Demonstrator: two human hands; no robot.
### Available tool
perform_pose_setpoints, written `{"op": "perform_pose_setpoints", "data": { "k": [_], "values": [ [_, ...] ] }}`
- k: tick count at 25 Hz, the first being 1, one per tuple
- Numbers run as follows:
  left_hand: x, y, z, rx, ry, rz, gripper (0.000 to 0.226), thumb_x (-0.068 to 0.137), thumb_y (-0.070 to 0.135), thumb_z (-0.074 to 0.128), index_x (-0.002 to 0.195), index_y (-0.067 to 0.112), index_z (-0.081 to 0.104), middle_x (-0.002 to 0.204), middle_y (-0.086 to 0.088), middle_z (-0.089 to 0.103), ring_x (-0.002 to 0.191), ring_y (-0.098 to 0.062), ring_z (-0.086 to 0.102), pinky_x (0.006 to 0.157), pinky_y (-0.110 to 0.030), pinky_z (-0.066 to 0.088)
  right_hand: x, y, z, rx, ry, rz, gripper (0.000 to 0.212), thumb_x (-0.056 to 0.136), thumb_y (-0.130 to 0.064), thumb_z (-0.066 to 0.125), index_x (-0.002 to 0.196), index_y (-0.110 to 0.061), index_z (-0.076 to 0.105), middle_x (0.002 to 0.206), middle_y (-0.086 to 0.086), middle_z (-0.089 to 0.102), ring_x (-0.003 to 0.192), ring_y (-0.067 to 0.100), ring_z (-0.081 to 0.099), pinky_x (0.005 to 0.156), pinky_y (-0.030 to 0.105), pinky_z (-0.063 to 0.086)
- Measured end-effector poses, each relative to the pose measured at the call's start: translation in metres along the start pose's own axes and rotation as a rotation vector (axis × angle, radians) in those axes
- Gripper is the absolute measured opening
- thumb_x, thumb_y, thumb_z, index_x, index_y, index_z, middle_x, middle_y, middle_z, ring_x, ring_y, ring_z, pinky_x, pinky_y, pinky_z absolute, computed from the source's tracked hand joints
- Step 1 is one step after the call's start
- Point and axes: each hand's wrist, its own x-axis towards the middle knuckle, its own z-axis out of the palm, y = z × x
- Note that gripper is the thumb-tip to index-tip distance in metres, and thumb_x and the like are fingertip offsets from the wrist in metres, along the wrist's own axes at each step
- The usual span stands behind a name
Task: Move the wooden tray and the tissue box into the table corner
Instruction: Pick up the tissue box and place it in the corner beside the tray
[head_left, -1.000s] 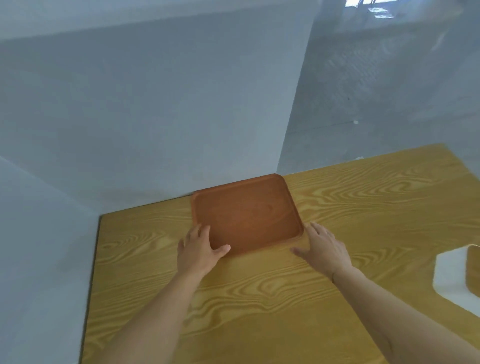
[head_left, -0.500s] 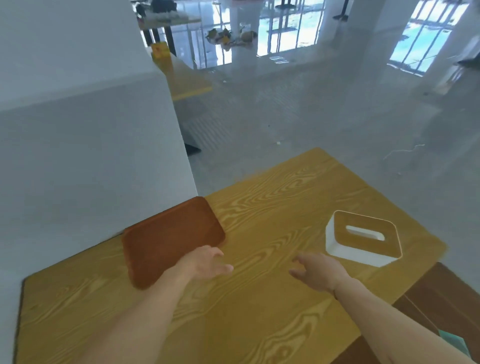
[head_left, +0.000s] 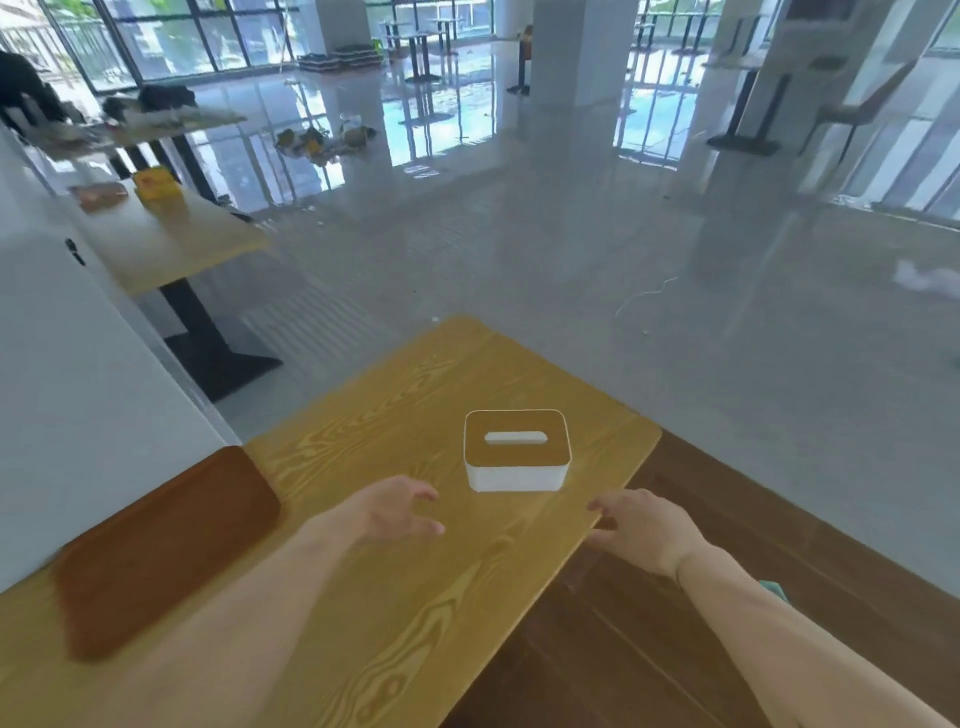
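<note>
Swung right since before, off the wooden tray (head_left: 166, 545); tissue box (head_left: 517, 451) just ahead between left hand (head_left: 387, 512) and right hand (head_left: 641, 527) (both open, empty), left nearer, slot crosswise.

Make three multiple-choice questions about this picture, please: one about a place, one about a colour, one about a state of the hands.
1. Where does the wooden tray lie?
A. On top of the tissue box
B. On the table by the white wall, left of the tissue box
C. On the floor

2. What colour are the sides of the tissue box?
A. White
B. Black
C. Green

3. What are the hands doing?
A. Both grip the tray
B. Both are open and hold nothing
C. The right hand lifts the tissue box

Answers:
1. B: the tray rests on the table against the white wall, far to the left of the box.
2. A: the box walls are white under a brown top.
3. B: the left hand and right hand have spread fingers, on the near side of the box, touching neither it nor the tray.
</note>
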Motion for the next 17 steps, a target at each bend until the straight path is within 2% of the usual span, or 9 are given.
{"op": "perform_pose_setpoints", "data": {
  "k": [5,8,12,17],
  "values": [
    [0.023,0.025,-0.003,-0.002,0.001,0.030,0.072,0.084,0.050,0.073,0.146,0.028,0.046,0.155,0.000,0.042,0.141,-0.020,0.040,0.116,-0.041,0.033,0.003,0.030,-0.002,0.032,0.012,0.033,0.052,0.092,-0.047,0.056,0.142,-0.031,0.052,0.134,-0.006,0.064,0.121,0.017,0.059,0.094,0.035,0.050],
    [0.045,0.030,-0.005,0.037,0.013,0.038,0.074,0.084,0.051,0.073,0.148,0.030,0.043,0.158,0.000,0.038,0.145,-0.021,0.034,0.119,-0.045,0.030,0.025,0.039,-0.005,0.034,0.009,0.040,0.057,0.090,-0.046,0.058,0.145,-0.032,0.050,0.138,-0.005,0.062,0.126,0.017,0.056,0.097,0.036,0.050],
    [0.086,0.028,-0.012,0.093,0.032,0.048,0.082,0.082,0.055,0.071,0.153,0.031,0.035,0.164,0.002,0.028,0.150,-0.020,0.026,0.121,-0.049,0.024,0.072,0.039,-0.003,0.019,-0.004,0.011,0.070,0.087,-0.049,0.063,0.151,-0.033,0.039,0.152,-0.004,0.049,0.138,0.021,0.044,0.106,0.041,0.042],
    [0.139,0.021,-0.017,0.148,0.053,0.074,0.103,0.078,0.062,0.069,0.159,0.032,0.013,0.168,0.007,0.011,0.155,-0.018,0.008,0.125,-0.047,0.010,0.142,0.030,-0.001,-0.022,-0.037,-0.045,0.094,0.082,-0.054,0.069,0.159,-0.032,0.020,0.165,-0.005,0.025,0.153,0.020,0.015,0.117,0.048,0.026]
  ]
}}
